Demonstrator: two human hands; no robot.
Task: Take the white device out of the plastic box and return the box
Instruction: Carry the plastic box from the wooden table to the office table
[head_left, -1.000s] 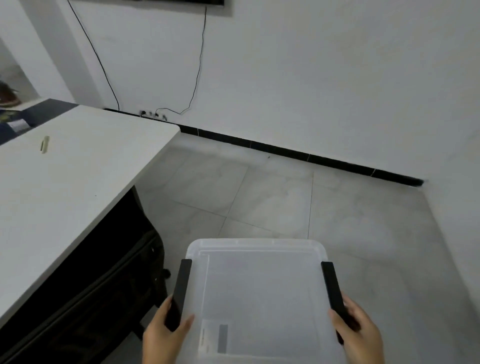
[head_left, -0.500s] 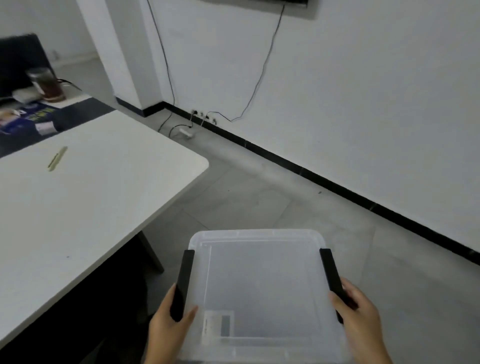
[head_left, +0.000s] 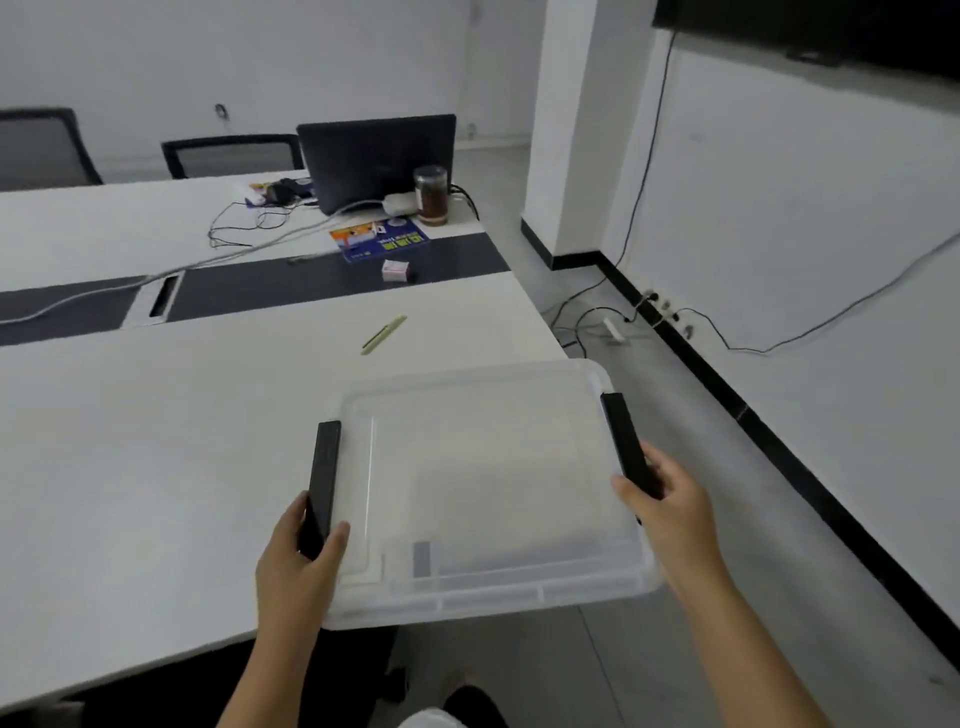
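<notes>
A clear plastic box (head_left: 488, 467) with a lid and two black side latches is held in the air over the near right corner of the white table (head_left: 156, 457). My left hand (head_left: 298, 561) grips its left latch side and my right hand (head_left: 670, 509) grips its right latch side. A small label shows through the lid near the front. The white device cannot be made out through the frosted lid.
On the table lie a pale green pen (head_left: 384, 334), a small pink box (head_left: 396, 270), a blue leaflet (head_left: 379, 239), a jar (head_left: 431, 195), a dark laptop (head_left: 376, 156) and cables. Chairs stand behind. A pillar and floor cables are at the right.
The view has swung left from the floor and wall to the table. The box, still held in both hands, now hangs over the table's corner instead of the floor.
</notes>
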